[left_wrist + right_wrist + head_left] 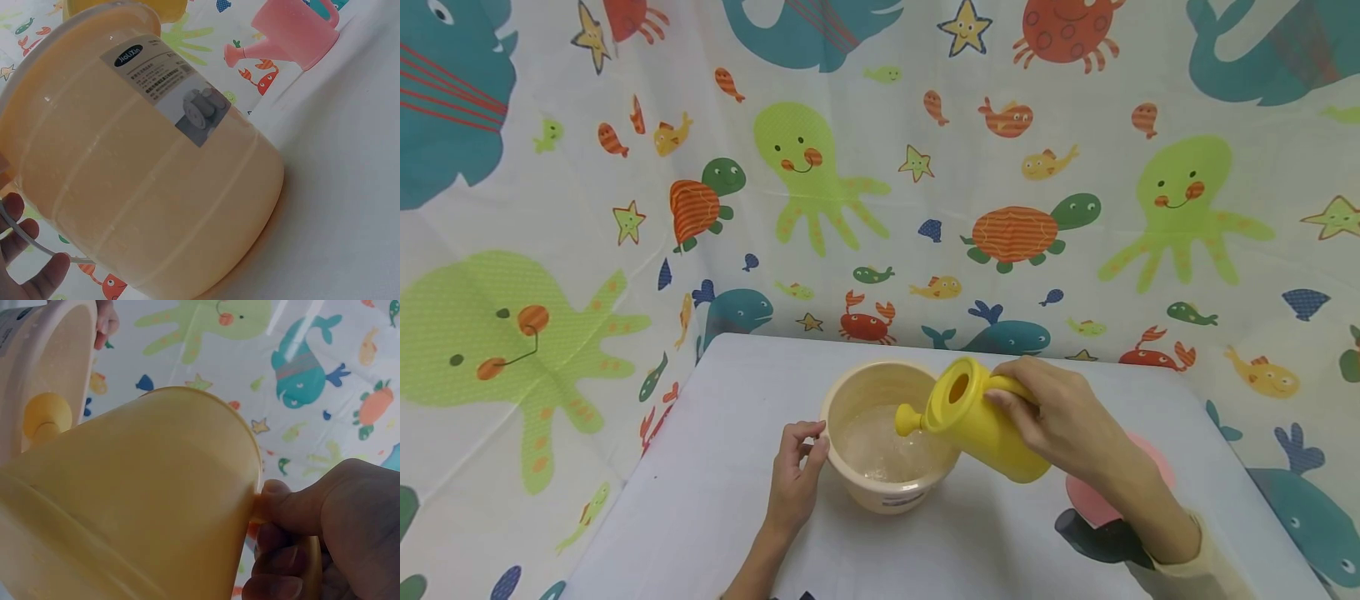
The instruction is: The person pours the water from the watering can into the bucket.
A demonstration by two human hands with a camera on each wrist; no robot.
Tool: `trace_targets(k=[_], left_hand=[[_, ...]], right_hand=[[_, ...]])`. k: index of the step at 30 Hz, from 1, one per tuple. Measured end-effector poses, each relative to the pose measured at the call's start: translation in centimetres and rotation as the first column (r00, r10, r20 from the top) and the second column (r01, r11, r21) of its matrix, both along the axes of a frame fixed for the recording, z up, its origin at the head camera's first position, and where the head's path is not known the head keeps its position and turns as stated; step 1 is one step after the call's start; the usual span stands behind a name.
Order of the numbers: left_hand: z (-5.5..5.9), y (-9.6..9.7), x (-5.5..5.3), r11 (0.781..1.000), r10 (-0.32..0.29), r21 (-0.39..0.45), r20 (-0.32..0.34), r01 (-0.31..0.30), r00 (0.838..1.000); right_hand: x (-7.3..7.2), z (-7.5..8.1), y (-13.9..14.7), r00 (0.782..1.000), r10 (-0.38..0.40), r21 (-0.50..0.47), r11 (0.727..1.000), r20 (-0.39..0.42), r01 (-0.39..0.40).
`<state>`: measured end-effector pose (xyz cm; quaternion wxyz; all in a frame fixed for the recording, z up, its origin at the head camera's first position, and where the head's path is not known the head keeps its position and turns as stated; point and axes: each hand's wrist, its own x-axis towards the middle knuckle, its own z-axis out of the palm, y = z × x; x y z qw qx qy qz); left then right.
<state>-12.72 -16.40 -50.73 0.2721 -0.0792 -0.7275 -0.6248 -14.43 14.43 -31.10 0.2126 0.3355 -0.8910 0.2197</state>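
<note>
A cream plastic bucket (887, 500) with a printed label stands on the white table, with clear water (883, 446) inside. At its left side my left hand (795, 475) holds on by the rim; in the left wrist view its fingers (47, 275) curl by the bucket's thin white handle (28, 237). My right hand (1056, 417) grips the handle of a yellow watering can (1000, 437). The can is tilted to the left, its round spout head (47, 415) over the bucket's opening. Whether water is flowing from it, I cannot tell.
A pink watering can (294, 34) stands on the table to the right, partly hidden by my right forearm in the head view. The white table (722, 442) meets a curtain (865, 200) printed with sea animals at the back and sides.
</note>
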Motion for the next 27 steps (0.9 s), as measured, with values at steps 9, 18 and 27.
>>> trace_targets(k=[9,18,27], left_hand=[[0.29,0.04,0.14,1.000,-0.003,-0.004,0.019,0.003,1.000],[0.30,0.12,0.11,1.000,0.004,-0.008,0.027,-0.004,1.000],[0.21,0.12,0.11,1.000,0.004,0.001,0.031,-0.004,1.000]], right_hand=[[0.00,-0.01,0.03,1.000,0.006,-0.001,1.000,-0.008,-0.006],[0.01,0.01,0.05,1.000,0.009,-0.002,1.000,-0.008,-0.009],[-0.02,0.04,0.00,1.000,0.011,-0.004,1.000,0.003,-0.011]])
